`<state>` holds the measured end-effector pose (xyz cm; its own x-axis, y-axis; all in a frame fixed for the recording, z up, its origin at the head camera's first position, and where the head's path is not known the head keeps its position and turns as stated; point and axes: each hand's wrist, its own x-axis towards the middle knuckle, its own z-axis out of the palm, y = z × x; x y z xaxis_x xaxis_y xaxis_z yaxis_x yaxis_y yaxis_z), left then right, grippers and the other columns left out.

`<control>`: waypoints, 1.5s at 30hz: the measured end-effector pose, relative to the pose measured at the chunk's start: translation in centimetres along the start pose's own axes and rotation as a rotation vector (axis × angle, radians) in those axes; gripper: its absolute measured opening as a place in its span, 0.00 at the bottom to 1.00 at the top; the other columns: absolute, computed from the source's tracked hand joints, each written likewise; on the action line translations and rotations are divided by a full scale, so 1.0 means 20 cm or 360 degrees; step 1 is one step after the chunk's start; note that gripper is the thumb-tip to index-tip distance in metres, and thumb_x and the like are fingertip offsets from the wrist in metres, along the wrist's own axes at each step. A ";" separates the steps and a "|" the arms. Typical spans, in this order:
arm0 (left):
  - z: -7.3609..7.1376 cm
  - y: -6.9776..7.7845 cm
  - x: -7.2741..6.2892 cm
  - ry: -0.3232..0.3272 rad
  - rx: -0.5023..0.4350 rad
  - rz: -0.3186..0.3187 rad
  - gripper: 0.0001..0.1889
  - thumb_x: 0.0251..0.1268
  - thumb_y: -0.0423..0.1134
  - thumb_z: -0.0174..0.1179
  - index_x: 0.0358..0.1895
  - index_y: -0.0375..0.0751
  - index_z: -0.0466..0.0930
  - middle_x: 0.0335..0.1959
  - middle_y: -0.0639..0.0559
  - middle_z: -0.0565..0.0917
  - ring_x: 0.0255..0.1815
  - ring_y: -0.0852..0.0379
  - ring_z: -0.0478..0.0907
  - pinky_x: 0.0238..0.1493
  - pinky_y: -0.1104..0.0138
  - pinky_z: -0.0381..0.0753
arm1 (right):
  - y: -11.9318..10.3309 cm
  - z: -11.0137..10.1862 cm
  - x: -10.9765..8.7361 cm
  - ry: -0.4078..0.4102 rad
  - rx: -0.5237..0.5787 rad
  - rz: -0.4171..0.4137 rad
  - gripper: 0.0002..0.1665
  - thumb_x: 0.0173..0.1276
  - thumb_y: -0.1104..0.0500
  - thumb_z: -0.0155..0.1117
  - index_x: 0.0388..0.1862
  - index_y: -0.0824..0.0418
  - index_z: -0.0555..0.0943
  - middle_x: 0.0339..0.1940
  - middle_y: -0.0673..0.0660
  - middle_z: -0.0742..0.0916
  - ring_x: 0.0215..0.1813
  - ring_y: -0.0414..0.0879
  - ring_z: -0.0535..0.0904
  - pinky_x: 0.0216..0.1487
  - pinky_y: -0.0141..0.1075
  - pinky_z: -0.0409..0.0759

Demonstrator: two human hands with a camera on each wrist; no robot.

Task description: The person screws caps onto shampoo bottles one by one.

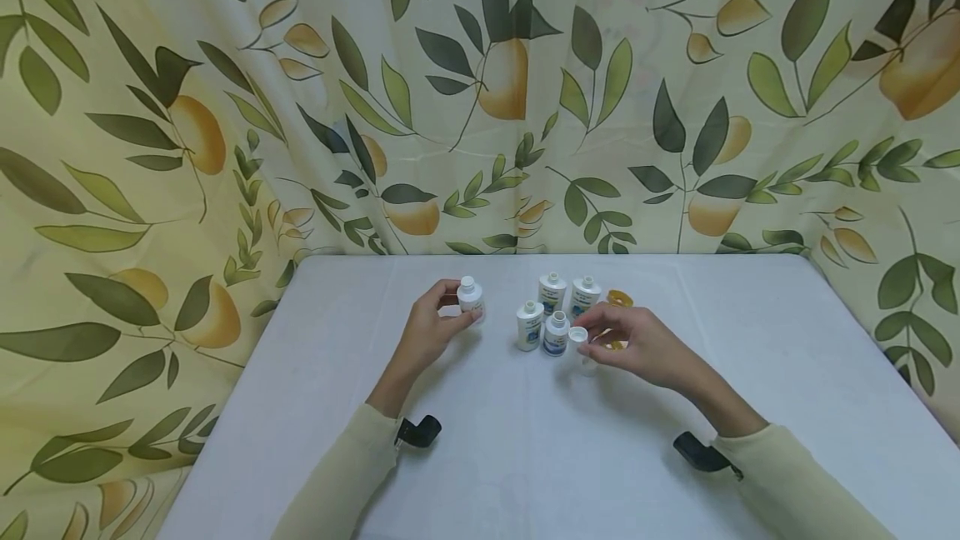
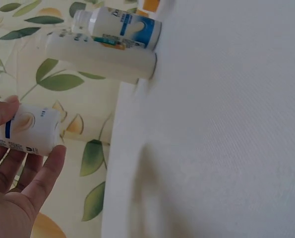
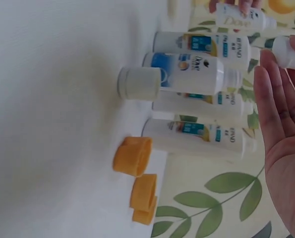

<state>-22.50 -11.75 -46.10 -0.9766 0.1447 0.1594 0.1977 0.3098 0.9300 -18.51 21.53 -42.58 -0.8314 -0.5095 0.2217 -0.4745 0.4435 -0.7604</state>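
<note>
My left hand holds a small white Dove bottle upright above the table, thumb on one side and fingers on the other; its bare neck points up. In the left wrist view the same bottle shows a blue mark on its label. My right hand pinches a white cap between thumb and fingers, in front of the grouped bottles. Below it on the table stands another white cap. Nearest to the right hand is an uncapped Dove bottle with a blue lower part.
Taller white uncapped bottles with printed labels stand close around the Dove bottle. Orange caps lie on the table, to the right of the bottles in the head view. A leaf-patterned curtain hangs behind the white-covered table.
</note>
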 end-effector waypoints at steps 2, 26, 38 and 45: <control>0.00 0.02 -0.01 -0.0002 -0.0013 0.0019 0.25 0.60 0.39 0.74 0.60 0.45 0.78 0.54 0.50 0.82 0.56 0.52 0.78 0.52 0.64 0.86 | -0.01 -0.01 0.00 0.0018 0.0034 0.0010 0.16 0.65 0.61 0.75 0.51 0.56 0.84 0.46 0.50 0.87 0.45 0.41 0.85 0.50 0.32 0.86; 0.02 0.21 -0.10 0.0040 -0.0096 0.0159 0.26 0.60 0.36 0.74 0.61 0.43 0.76 0.55 0.51 0.81 0.55 0.52 0.80 0.50 0.67 0.87 | -0.11 -0.09 0.09 0.0227 0.0341 -0.0088 0.19 0.70 0.67 0.67 0.60 0.62 0.81 0.56 0.52 0.83 0.52 0.44 0.84 0.56 0.30 0.83; 0.04 0.28 -0.11 0.0007 -0.0155 0.0292 0.26 0.60 0.33 0.73 0.61 0.40 0.76 0.55 0.47 0.81 0.54 0.51 0.80 0.48 0.65 0.88 | -0.16 -0.12 0.15 0.0255 0.0531 -0.0136 0.16 0.71 0.72 0.64 0.56 0.69 0.77 0.53 0.55 0.83 0.51 0.43 0.86 0.50 0.31 0.86; 0.07 0.29 -0.13 -0.0034 -0.0207 0.0309 0.25 0.61 0.33 0.73 0.61 0.39 0.76 0.55 0.47 0.81 0.54 0.51 0.80 0.48 0.65 0.88 | -0.18 -0.12 0.17 0.0295 0.0492 -0.0192 0.17 0.69 0.72 0.65 0.56 0.63 0.82 0.55 0.57 0.84 0.52 0.42 0.85 0.53 0.30 0.85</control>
<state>-18.76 -8.95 -41.49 -0.9189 0.2099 0.3340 0.3679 0.1506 0.9176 -20.32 19.99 -37.62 -0.8265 -0.3896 0.4063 -0.4862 0.1302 -0.8641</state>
